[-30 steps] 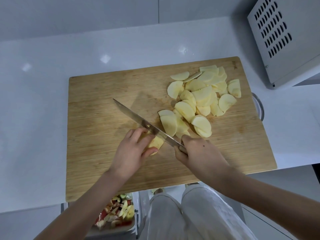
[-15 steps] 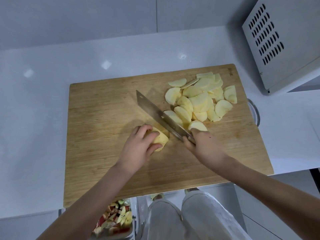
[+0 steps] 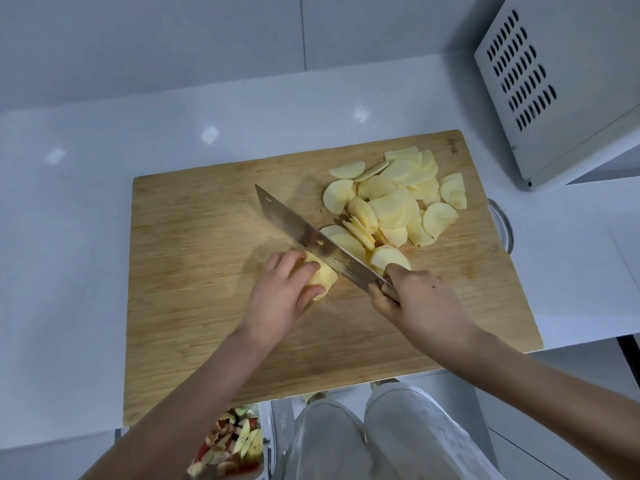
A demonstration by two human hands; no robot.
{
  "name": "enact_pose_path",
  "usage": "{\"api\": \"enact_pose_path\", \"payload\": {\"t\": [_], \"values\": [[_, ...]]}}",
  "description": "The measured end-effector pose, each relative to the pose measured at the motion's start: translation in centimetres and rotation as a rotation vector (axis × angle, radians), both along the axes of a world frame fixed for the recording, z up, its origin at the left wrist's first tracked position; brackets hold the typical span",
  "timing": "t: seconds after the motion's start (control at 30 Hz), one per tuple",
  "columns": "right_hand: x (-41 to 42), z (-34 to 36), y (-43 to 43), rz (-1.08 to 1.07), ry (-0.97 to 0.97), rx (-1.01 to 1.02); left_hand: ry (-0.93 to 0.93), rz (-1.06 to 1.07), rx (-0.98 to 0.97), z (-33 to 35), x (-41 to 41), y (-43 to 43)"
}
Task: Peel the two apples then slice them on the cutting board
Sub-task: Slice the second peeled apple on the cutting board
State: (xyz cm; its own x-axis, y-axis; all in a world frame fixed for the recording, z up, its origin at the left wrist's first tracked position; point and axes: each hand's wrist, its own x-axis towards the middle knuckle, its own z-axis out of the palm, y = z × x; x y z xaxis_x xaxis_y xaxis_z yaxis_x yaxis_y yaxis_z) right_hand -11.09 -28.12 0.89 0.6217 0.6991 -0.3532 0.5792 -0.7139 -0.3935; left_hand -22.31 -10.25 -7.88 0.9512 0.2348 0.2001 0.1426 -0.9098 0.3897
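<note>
A wooden cutting board lies on the white counter. My left hand grips a peeled apple piece near the board's middle, fingers curled over it. My right hand grips the handle of a broad knife. The blade slants up and left and lies against the right side of the apple piece. A heap of pale apple slices covers the board's far right part, just behind the blade.
A white vented appliance stands at the back right of the counter. A metal ring handle sticks out from the board's right edge. Below the counter's front edge a bin holds apple peels and scraps.
The knife moved right toward the slice heap, then its blade came back against the apple piece. My left hand stayed holding the piece. The camera view shifted slightly.
</note>
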Motion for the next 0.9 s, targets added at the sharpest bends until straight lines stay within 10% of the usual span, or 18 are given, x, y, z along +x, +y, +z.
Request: {"api": "enact_pose_path", "payload": {"t": [0.9], "values": [[-0.8,0.0,0.2,0.032,-0.014,-0.059,-0.003,-0.001,0.042,0.0,-0.1,-0.1]]}}
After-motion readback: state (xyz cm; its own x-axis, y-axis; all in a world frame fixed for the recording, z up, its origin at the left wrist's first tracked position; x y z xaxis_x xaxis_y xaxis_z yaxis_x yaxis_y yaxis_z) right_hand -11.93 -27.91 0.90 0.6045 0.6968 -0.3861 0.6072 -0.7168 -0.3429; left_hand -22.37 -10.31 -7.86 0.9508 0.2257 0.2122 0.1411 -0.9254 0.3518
